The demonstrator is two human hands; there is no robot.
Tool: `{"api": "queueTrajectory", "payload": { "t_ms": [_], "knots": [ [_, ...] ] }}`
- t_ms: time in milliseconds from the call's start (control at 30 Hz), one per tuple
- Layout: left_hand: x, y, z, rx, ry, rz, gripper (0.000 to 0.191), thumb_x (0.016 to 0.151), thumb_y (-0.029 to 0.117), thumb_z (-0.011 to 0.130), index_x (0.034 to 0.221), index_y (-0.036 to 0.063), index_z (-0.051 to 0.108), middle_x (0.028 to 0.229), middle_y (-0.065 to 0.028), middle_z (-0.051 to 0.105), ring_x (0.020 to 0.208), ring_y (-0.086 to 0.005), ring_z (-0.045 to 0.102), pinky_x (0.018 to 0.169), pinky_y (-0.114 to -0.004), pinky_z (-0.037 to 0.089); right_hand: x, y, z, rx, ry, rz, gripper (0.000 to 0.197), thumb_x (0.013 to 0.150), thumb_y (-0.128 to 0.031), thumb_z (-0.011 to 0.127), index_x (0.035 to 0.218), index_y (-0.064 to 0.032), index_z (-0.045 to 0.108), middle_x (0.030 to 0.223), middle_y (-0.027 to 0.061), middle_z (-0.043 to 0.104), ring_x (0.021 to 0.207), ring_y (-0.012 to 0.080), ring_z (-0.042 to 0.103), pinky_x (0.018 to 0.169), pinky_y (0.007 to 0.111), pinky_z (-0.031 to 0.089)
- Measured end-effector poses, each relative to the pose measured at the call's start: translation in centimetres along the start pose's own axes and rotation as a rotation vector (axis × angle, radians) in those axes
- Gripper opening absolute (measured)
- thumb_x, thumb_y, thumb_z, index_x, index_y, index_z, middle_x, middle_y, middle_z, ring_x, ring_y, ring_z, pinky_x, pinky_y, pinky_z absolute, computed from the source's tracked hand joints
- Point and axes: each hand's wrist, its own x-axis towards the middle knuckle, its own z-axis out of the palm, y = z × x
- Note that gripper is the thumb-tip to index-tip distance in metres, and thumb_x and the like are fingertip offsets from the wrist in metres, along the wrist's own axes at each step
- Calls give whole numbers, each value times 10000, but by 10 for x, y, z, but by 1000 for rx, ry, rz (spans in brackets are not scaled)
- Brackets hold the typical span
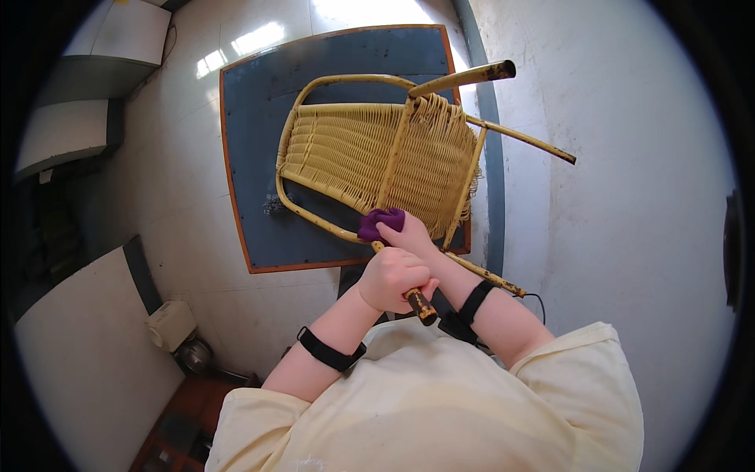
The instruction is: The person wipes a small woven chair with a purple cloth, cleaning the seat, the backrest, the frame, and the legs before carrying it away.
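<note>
A yellow woven chair (348, 150) with a rusty painted metal frame lies on its side or back on a blue-topped table (253, 224) with an orange edge. My left hand (394, 280) is closed around one of the chair's legs, whose rusty end (422, 308) sticks out below the fist. Just beyond it, my right hand (407, 233) holds a crumpled purple cloth (380, 224) against the frame tube, near the joint by the woven seat. Frayed strands hang along the weave's right edge. The other legs point to the right.
Two more leg ends (566, 158) reach past the table's right side, near a pale wall (613, 177). A small dark wiry tangle (276, 204) lies on the table left of the chair. White cabinets (130, 29) stand at the upper left. A thin black cable shows beside my right forearm.
</note>
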Motion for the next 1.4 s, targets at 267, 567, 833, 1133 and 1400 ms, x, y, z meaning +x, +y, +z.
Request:
{"api": "queueTrajectory", "payload": {
  "t_ms": [267,567,833,1133,1400],
  "knots": [
    [-52,-43,-44,272,181,-286,286,788,308,691,878,63,575,838,-103,580,790,-262,595,704,-350,472,-121,6,-129,232,450,142,361,802,-177,696,1069,51,615,930,85,656,808,143,617,724,278,504],
    [-159,-228,-78,-1170,1150,-1483,426,972,334,461,1247,13,414,1174,-161,534,1074,-327,565,934,-418,454,-188,-89,-60,277,-81,-174,821,702,16,660,1448,-31,319,1381,100,455,1152,156,503,1004,307,389],
    [-147,-200,-71,-1420,1169,-1295,174,992,103,417,1103,-31,425,1064,-151,519,1058,-331,569,935,-392,485,-155,-115,-18,528,380,-362,356,766,25,620,1100,-45,517,1130,81,531,1043,160,532,936,316,435],
    [-139,-147,-140,-1462,1018,-1345,450,917,517,514,1064,95,460,986,-139,544,976,-292,594,933,-441,483,-152,-137,-66,400,435,-432,276,777,-30,572,1049,-51,538,1019,100,569,910,191,585,783,315,524],
    [-107,-148,-134,-1690,1384,-736,164,977,258,506,918,196,366,608,48,333,486,-75,333,468,-249,335,-160,-145,-93,554,494,-506,283,804,-56,530,1087,-63,526,979,81,586,859,186,584,735,314,516]
  ]
}}
